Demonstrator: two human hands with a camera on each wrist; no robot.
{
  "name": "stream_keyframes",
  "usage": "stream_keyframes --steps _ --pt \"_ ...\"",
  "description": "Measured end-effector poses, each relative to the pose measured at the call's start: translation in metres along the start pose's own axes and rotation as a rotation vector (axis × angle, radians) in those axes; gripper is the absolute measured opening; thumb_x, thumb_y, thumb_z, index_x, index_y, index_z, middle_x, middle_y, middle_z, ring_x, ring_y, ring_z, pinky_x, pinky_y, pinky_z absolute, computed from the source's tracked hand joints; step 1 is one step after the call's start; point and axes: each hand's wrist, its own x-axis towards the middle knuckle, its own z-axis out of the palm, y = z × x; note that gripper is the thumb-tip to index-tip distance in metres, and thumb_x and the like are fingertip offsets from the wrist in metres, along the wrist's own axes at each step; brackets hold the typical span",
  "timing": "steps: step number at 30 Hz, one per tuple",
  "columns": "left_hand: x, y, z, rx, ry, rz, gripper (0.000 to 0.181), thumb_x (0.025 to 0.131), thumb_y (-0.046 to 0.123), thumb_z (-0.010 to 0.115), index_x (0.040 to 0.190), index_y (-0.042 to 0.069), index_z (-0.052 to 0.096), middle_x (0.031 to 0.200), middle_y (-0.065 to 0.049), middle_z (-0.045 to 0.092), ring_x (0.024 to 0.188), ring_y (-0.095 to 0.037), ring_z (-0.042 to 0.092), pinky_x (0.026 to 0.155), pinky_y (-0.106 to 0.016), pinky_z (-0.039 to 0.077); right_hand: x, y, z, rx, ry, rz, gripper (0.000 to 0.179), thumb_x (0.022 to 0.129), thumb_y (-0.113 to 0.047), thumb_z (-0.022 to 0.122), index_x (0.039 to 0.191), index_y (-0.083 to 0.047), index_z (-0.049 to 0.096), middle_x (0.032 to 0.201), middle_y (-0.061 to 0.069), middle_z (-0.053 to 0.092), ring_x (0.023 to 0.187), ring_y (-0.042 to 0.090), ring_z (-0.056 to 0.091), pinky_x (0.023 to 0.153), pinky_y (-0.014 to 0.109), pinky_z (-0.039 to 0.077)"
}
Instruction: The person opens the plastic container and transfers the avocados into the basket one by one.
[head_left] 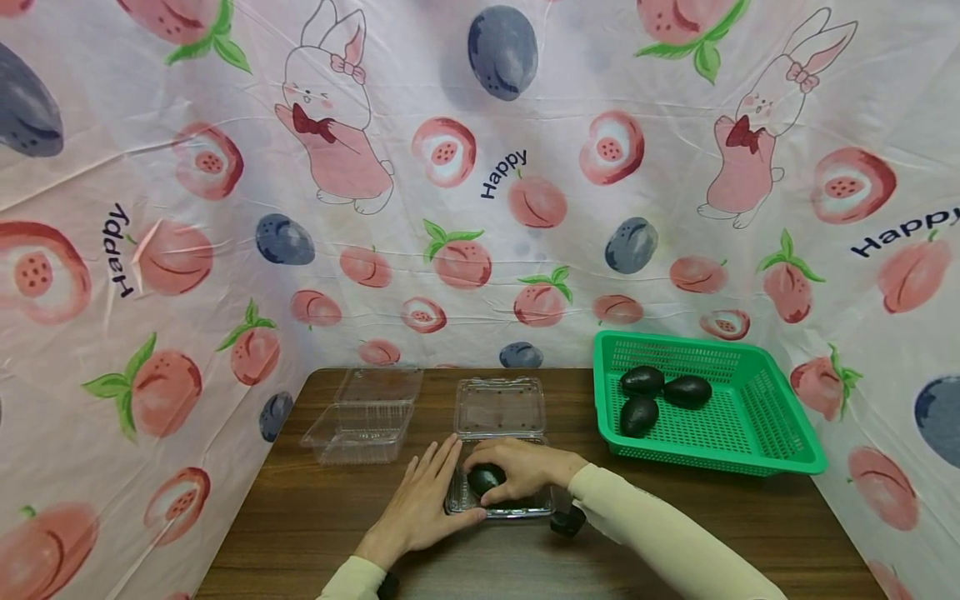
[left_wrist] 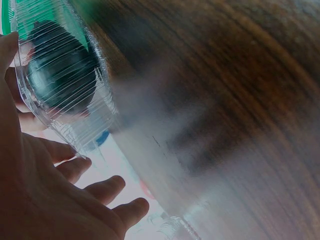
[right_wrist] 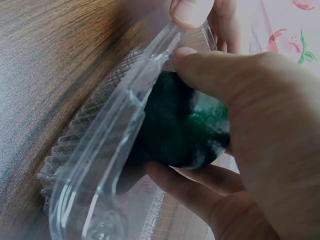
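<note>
An open clear plastic clamshell box (head_left: 517, 513) lies in front of me on the table, its lid folded back. Inside it is a dark avocado (head_left: 486, 479), which my right hand (head_left: 521, 465) grips from above with thumb and fingers around its sides. The right wrist view shows the avocado (right_wrist: 185, 122) low within the box wall (right_wrist: 112, 145), between thumb and fingers. My left hand (head_left: 423, 504) lies along the box's left side, fingers extended and thumb toward the near edge. Through the ribbed wall in the left wrist view, the avocado (left_wrist: 62, 72) shows beside that hand's fingers.
A green plastic basket (head_left: 720, 458) stands at the right with three avocados (head_left: 687, 392) in it. Another open clear clamshell box (head_left: 360, 437) sits at the left. Behind the wooden table (head_left: 292, 508) hangs a fruit-and-rabbit-print cloth (head_left: 555, 242), which also runs along both sides.
</note>
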Motion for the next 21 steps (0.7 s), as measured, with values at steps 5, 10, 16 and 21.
stream_keyframes --steps 5,10,16,21 --pt "0.0007 -0.0001 -0.0004 0.007 -0.005 -0.003 0.124 0.095 0.084 0.07 0.182 0.01 0.022 0.191 -0.012 0.022 0.174 -0.052 0.024 0.135 -0.082 0.022 -0.0008 -0.0009 -0.0023 0.013 -0.004 0.006 0.051 0.104 -0.029 0.085 0.15 -0.017 0.07 0.156 0.001 0.069 0.149 0.017 0.063 0.129 0.039 0.051" --pt "0.0004 0.0012 -0.001 0.007 -0.002 -0.002 0.123 0.095 0.083 0.071 0.181 0.009 0.023 0.19 -0.012 0.023 0.174 -0.053 0.024 0.135 -0.082 0.022 -0.0019 -0.0017 -0.0034 0.01 -0.01 0.01 0.051 0.104 -0.029 0.085 0.151 -0.017 0.07 0.156 0.001 0.069 0.148 0.016 0.064 0.128 0.04 0.052" --pt "-0.0011 0.0026 -0.0008 0.009 0.0 0.0 0.124 0.095 0.083 0.071 0.181 0.009 0.023 0.19 -0.013 0.023 0.173 -0.054 0.025 0.134 -0.082 0.023 -0.0022 -0.0003 -0.0025 -0.018 -0.016 -0.009 0.053 0.104 -0.029 0.084 0.153 -0.016 0.07 0.157 0.003 0.068 0.146 0.016 0.065 0.125 0.039 0.053" --pt "-0.0015 0.0032 -0.0001 0.011 0.003 -0.003 0.123 0.094 0.083 0.072 0.181 0.009 0.024 0.19 -0.013 0.023 0.173 -0.053 0.025 0.134 -0.082 0.023 -0.0024 0.001 -0.0008 -0.021 -0.019 -0.006 0.054 0.104 -0.03 0.084 0.154 -0.017 0.07 0.159 0.003 0.067 0.149 0.018 0.063 0.126 0.04 0.053"
